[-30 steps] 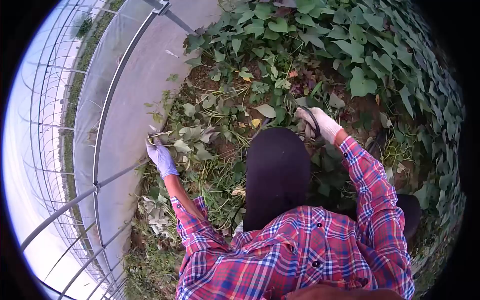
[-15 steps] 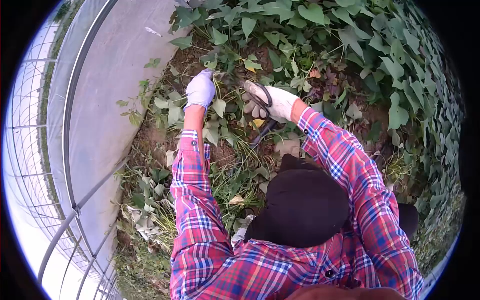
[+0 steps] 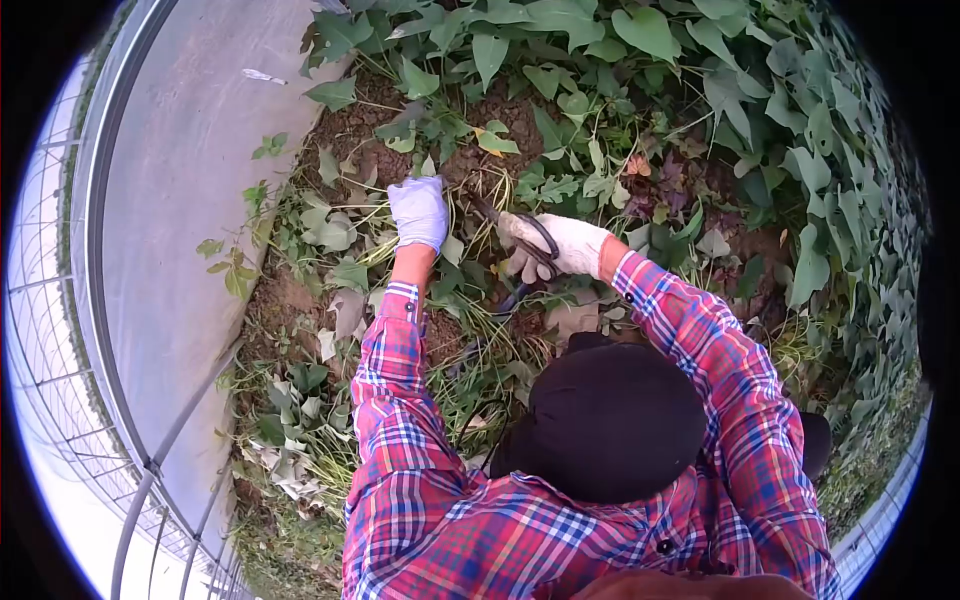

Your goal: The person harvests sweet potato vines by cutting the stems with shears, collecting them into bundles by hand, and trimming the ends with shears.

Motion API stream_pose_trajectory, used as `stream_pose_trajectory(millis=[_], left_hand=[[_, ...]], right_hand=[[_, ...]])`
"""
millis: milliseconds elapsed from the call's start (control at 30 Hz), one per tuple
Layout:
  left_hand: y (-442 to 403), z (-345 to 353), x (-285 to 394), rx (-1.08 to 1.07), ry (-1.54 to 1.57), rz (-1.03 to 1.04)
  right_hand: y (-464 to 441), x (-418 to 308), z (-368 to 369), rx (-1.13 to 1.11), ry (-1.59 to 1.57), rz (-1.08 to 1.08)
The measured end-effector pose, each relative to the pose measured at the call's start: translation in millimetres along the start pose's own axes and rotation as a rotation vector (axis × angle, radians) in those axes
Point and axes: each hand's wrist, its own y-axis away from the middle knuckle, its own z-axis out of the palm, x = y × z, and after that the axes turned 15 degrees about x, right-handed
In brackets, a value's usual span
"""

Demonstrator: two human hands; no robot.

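My left hand (image 3: pixel 419 213), in a pale glove, is closed in a fist around a bunch of thin vine stems (image 3: pixel 376 250), which stick out on its left side. My right hand (image 3: pixel 566 246), in a white glove with a soiled thumb side, grips the dark looped handles of a pair of scissors (image 3: pixel 486 208). Their blades point up and left toward the stems beside my left fist. Whether the blades are touching any stem is too small to tell. A yellowing leaf (image 3: pixel 494 141) lies just beyond both hands.
Dense heart-shaped green leaves (image 3: pixel 648 32) fill the far and right sides. Plastic sheeting (image 3: pixel 205 130) with a curved metal pipe (image 3: pixel 96 190) runs along the left. Cut or wilted stems and leaves (image 3: pixel 315 465) cover the ground nearer me. Bare brown soil (image 3: pixel 512 118) shows ahead.
My left hand has come back a little toward me, and a bunch of stems now shows at its left. The right hand with the scissors has also come slightly nearer. The view has shifted somewhat.
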Motion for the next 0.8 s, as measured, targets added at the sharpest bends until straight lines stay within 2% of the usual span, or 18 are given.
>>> stream_pose_trajectory(millis=[133,200,233,267,400,500,533,600,733,800], left_hand=[[2.2,-10.4,1.1,-0.021,0.114,-0.098],[0.0,-9.7,0.8,-0.081,0.119,-0.086],[-1.1,-10.0,1.3,-0.153,0.193,-0.161],[-2.0,-10.3,1.2,-0.227,0.266,-0.237],[-13.1,-19.4,-6.4,-0.341,0.304,-0.255],[-45.6,-47.0,-1.9,-0.234,0.462,-0.178],[-55.4,-45.8,-0.1,-0.057,0.639,-0.073],[-82.5,-49.5,7.4,-0.021,0.438,0.046],[-80.9,9.0,-26.5,0.016,0.150,-0.140],[-51.4,13.5,-28.8,0.031,0.162,-0.120]], right_hand=[[-17.4,0.8,7.0,0.026,0.002,0.056],[-22.8,-0.8,11.3,0.046,0.017,0.001],[-22.9,-3.9,14.2,0.068,0.036,-0.054],[-23.0,-6.9,16.9,0.118,0.066,-0.027],[-20.4,-2.4,8.3,0.116,0.119,-0.041],[-4.2,-9.9,1.5,0.103,0.125,-0.066],[-0.3,-10.1,-1.8,0.099,0.149,-0.135],[9.4,-15.4,-3.8,0.139,0.034,-0.101],[10.8,-21.1,-18.6,0.129,-0.235,-0.071],[5.6,-18.4,-26.1,0.147,-0.325,-0.073]])
